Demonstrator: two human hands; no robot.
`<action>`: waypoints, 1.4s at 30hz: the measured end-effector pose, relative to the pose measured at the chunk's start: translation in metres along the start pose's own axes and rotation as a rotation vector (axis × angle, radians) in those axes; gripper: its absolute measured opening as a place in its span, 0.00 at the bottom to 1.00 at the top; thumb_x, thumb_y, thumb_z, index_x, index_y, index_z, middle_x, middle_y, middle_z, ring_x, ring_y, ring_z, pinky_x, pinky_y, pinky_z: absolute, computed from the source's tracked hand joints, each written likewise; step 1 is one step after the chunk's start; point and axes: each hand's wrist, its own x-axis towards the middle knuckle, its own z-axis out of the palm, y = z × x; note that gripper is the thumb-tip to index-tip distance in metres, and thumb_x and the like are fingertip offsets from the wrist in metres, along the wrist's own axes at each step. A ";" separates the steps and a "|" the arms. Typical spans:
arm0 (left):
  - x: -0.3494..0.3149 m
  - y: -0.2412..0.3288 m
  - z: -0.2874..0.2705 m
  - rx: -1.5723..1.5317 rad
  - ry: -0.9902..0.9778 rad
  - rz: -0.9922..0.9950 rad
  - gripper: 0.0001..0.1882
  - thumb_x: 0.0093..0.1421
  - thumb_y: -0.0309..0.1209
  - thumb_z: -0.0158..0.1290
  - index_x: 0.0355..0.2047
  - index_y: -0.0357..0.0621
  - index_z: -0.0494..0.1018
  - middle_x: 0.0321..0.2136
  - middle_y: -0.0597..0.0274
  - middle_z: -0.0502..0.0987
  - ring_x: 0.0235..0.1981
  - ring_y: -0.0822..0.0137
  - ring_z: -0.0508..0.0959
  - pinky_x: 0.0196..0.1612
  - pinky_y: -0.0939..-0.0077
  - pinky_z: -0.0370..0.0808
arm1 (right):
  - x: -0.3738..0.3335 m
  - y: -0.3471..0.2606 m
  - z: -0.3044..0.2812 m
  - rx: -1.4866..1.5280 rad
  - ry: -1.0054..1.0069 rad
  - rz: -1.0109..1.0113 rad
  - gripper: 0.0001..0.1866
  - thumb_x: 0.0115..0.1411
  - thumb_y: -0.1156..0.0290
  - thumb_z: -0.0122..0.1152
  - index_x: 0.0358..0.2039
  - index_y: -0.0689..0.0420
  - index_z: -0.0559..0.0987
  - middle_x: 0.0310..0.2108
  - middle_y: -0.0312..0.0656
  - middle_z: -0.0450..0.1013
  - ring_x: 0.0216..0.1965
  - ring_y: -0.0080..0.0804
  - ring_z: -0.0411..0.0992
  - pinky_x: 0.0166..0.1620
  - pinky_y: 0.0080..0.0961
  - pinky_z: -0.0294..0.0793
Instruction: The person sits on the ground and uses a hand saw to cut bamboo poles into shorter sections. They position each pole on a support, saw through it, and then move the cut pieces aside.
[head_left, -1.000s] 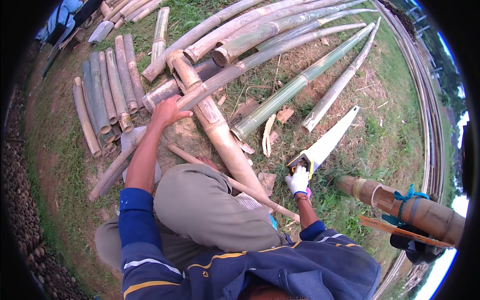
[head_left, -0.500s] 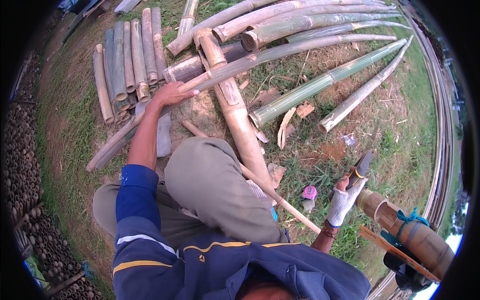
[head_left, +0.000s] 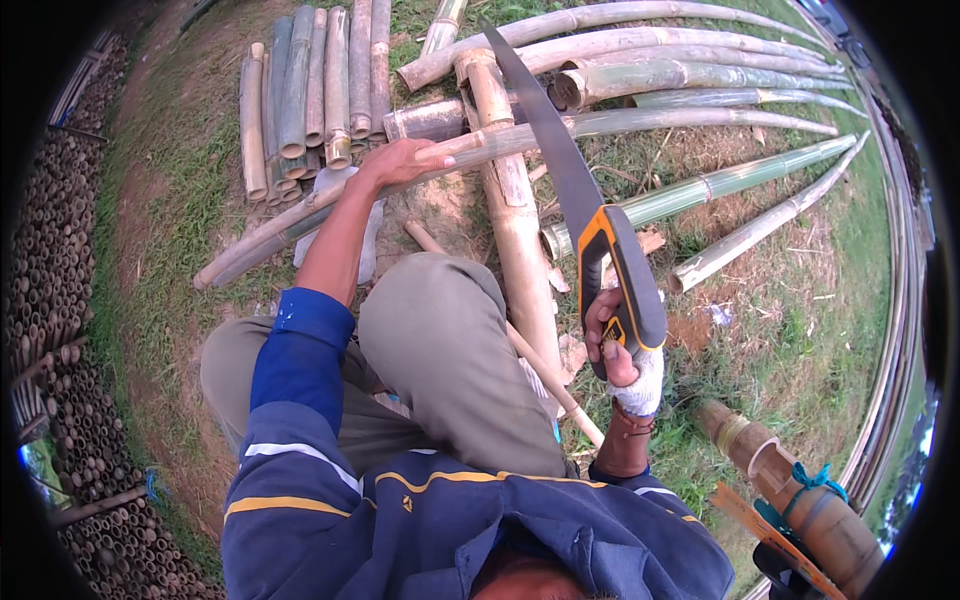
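Observation:
A long bamboo pole (head_left: 500, 143) lies aslant in front of me, across a thicker bamboo post (head_left: 520, 255). Bare, my left hand (head_left: 408, 163) is wrapped over this pole, left of the post, with the thumb along it. My right hand (head_left: 620, 350), in a white glove with bare fingertips, is closed round the black and orange handle of a handsaw (head_left: 560, 135). The saw's blade points up and away, passing over the pole in the picture; whether it touches the pole I cannot tell.
Cut bamboo lengths (head_left: 297, 90) are stacked at the far left. Several long poles (head_left: 690, 75) lie at the back right. A thin stick (head_left: 550, 375) runs beside my knee. At the lower right stands a bamboo tube (head_left: 800, 480) tied with blue cord. Bamboo ends (head_left: 60, 280) are piled at the left edge.
My right hand has brought the handsaw up and leftward from low at the right, turning its blade toward the pole. My left hand stays on the pole. The view has shifted slightly.

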 end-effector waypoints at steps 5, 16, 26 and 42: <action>0.003 0.003 -0.003 0.112 -0.002 -0.011 0.53 0.45 0.74 0.70 0.63 0.50 0.82 0.58 0.48 0.85 0.60 0.47 0.83 0.63 0.52 0.77 | 0.031 0.041 0.015 -0.013 -0.114 0.207 0.30 0.65 0.75 0.65 0.66 0.53 0.67 0.50 0.37 0.71 0.50 0.19 0.71 0.47 0.16 0.73; -0.003 -0.011 0.000 0.177 0.014 -0.028 0.52 0.44 0.67 0.73 0.64 0.48 0.81 0.55 0.42 0.85 0.59 0.45 0.83 0.63 0.52 0.78 | 0.019 0.057 -0.001 0.042 -0.099 0.305 0.30 0.63 0.63 0.70 0.61 0.56 0.68 0.44 0.35 0.69 0.41 0.20 0.69 0.46 0.18 0.70; -0.002 0.021 -0.002 0.301 0.060 -0.059 0.51 0.44 0.56 0.75 0.68 0.49 0.75 0.56 0.44 0.85 0.58 0.45 0.84 0.62 0.50 0.79 | 0.038 0.081 0.035 -0.248 0.204 0.116 0.30 0.65 0.80 0.64 0.67 0.59 0.68 0.50 0.35 0.70 0.48 0.21 0.70 0.56 0.22 0.72; 0.001 0.043 -0.007 0.300 0.041 -0.141 0.46 0.44 0.52 0.73 0.66 0.55 0.80 0.54 0.46 0.86 0.56 0.47 0.85 0.62 0.54 0.80 | 0.126 0.118 0.039 -0.344 0.090 0.019 0.32 0.63 0.80 0.63 0.67 0.59 0.66 0.58 0.42 0.69 0.58 0.30 0.69 0.64 0.27 0.69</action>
